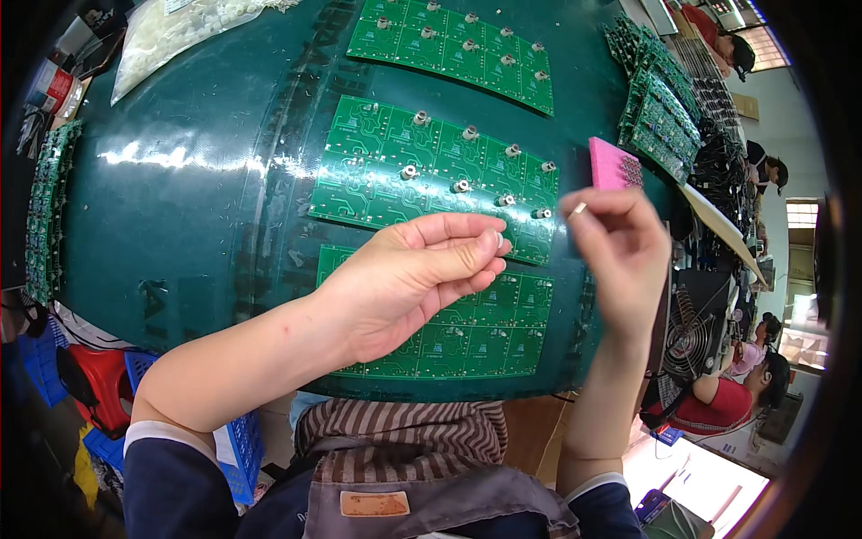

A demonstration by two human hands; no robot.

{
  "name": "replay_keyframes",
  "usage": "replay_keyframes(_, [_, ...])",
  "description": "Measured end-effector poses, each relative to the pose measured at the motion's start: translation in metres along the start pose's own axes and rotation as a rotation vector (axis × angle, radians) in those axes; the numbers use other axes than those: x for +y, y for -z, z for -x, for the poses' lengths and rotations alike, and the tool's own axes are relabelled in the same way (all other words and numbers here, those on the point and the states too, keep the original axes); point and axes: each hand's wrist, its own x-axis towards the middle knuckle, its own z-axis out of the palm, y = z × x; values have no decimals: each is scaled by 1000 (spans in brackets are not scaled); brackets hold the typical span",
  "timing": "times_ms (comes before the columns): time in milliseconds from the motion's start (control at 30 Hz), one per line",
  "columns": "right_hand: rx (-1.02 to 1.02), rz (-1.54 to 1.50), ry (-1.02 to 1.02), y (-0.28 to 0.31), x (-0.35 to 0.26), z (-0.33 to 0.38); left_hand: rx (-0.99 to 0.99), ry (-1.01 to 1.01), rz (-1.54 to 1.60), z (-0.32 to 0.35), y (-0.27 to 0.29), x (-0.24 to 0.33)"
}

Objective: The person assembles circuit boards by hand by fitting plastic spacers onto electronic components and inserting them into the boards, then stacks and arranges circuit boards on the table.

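Observation:
My left hand (422,274) is closed in a pinch over the nearer boards, with a tiny white piece (499,240) at its thumb and fingertips. Slightly blurred, my right hand (624,251) is raised to the right of the boards. A small pale block-like part (577,208) shows between its thumb and finger. Beneath and beyond my left hand, the middle green circuit board (355,166) carries two rows of upright metal cylindrical parts (461,187). The near circuit board (431,350), partly covered by my left hand and forearm, shows no such cylinders on its visible part.
The far circuit board (404,49) also bears metal cylinders. A pink foam block (607,165) with small pins stands at the right, near stacked populated boards (660,126). More boards (49,216) line the left edge. A bag of white parts (175,40) lies back left.

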Motion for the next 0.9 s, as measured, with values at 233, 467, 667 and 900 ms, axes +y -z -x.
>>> replay_keyframes(233, [-122,-198,26,-24,1,17,-66,0,7,-1,-2,-2])
replay_keyframes(467, [-187,45,151,-22,1,15,18,-27,-57,-1,-2,-3])
replay_keyframes(667, [-184,165,250,-26,-2,11,-41,-61,-68,0,-2,-2])
replay_keyframes(900, [-131,75,222,-27,-7,14,-21,-57,3,1,-3,-2])
